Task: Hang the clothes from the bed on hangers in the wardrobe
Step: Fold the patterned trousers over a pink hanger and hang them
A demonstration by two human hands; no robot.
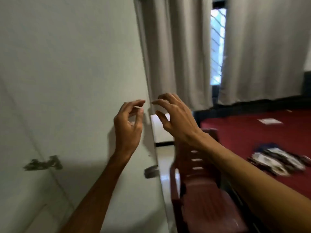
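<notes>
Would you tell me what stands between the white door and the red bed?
In the head view, a red plastic chair stands between door and bed.

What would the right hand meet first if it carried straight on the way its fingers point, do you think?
Most likely the edge of the white door, just left of the right hand. The left hand is almost as near, so depth leaves it unsure.

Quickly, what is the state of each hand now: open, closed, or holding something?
Left hand: open, loosely curled, holds nothing.
Right hand: open, loosely curled, holds nothing.
</notes>
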